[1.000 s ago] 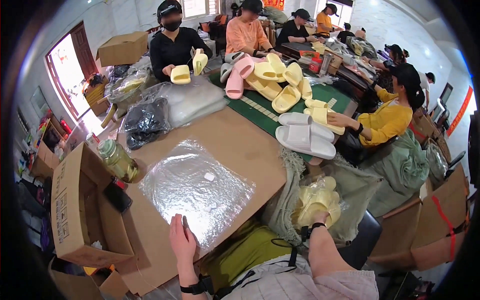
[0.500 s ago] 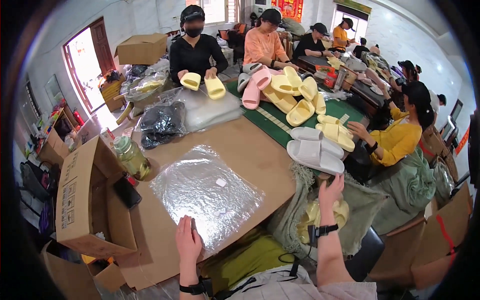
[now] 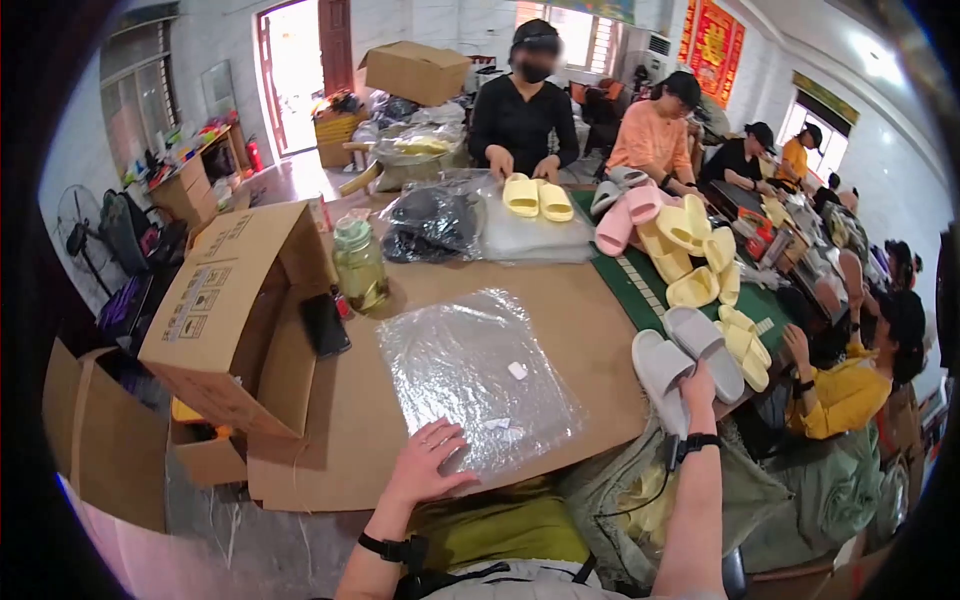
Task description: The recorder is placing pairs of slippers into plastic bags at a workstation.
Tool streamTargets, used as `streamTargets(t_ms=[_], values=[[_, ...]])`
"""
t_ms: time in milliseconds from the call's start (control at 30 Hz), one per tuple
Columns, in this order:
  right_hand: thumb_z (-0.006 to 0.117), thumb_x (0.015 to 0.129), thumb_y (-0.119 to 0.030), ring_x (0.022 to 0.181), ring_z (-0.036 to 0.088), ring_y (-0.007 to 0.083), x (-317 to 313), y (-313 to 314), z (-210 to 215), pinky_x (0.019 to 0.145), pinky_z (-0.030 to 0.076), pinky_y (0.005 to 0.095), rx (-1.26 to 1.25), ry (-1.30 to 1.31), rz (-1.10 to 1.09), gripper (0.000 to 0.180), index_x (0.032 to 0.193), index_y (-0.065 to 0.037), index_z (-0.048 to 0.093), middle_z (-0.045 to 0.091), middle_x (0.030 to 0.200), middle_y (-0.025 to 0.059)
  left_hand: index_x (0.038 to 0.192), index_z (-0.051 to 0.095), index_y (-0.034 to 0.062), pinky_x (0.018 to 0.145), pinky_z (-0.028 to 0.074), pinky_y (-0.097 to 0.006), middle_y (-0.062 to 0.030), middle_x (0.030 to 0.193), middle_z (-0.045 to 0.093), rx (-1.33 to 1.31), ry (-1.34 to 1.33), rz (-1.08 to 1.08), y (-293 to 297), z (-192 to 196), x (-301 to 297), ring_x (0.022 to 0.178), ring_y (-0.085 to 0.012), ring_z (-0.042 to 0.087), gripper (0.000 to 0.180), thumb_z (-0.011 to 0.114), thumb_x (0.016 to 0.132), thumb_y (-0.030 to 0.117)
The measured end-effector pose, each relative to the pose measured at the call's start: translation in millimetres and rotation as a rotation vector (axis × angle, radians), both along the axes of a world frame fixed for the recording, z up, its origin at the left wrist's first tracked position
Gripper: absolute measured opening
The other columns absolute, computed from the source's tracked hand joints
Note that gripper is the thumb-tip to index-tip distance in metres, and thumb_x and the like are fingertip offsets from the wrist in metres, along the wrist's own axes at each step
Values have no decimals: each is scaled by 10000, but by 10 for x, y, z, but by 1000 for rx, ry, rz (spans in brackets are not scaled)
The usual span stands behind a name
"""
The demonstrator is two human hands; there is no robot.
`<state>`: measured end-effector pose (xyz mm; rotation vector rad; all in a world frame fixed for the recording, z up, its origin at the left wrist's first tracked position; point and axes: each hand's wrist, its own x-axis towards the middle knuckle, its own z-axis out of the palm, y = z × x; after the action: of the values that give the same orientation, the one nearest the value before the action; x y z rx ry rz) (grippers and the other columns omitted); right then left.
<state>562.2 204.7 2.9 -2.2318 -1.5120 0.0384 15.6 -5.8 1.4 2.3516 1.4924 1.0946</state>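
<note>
My left hand [image 3: 432,464] lies with fingers spread on the near edge of a stack of clear plastic bags [image 3: 465,350]. A few small white slips rest on that plastic. Over to the right, my right hand [image 3: 698,390] grips a pair of light grey slide slippers [image 3: 660,372] by their near ends; its fingertips are partly hidden between the two. Close beyond this pair are pale yellow slippers [image 3: 745,345] on the green mat [image 3: 618,280]. More yellow slippers and a pink pair [image 3: 628,217] are heaped farther back.
An open carton [image 3: 235,310] stands at left, beside a phone [image 3: 326,325] and a jar of liquid [image 3: 360,265]. Across the table a co-worker in black handles yellow slippers [image 3: 538,198]. A co-worker in yellow [image 3: 850,390] sits at right. A sack [image 3: 640,500] hangs below the table edge.
My right hand has closed on the grey slippers, which now sit turned and spread apart. The view has swung left. My left hand's fingers have spread on the plastic.
</note>
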Motion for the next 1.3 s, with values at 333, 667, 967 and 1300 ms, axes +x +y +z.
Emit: streamTargets(t_ms=[333,667,967,1300], values=[[666,863,-227,1161,539,478,-677,-127,-56,1011,434,527,227,-61,153,343,1124,-5,684,598,1221,295,1079,741,138,1062,457,-443,-79,1316,650,-66,-23,-43,44,-31,23,1263,-323,565,359,800,790,343],[682,793,-70,1063,499,442,-1613,-596,909,934,415,489,484,190,513,202,975,-11,618,538,1066,222,1038,758,64,1055,467,-444,-114,1213,710,-208,-279,12,58,-101,-26,1234,-342,600,198,685,920,205],[647,904,-88,890,639,156,-1381,-385,151,761,495,318,32,779,443,197,1059,33,635,700,951,112,1059,745,26,1032,490,-424,-146,1141,733,-252,-513,34,122,-101,-8,1199,-333,639,196,642,959,158],[648,922,-355,1015,592,491,-1739,-595,445,889,473,512,22,237,491,429,1039,56,608,649,1061,308,1163,697,60,1005,497,-443,-133,1182,705,-188,-294,59,48,60,-2,1177,-348,628,288,678,892,156]])
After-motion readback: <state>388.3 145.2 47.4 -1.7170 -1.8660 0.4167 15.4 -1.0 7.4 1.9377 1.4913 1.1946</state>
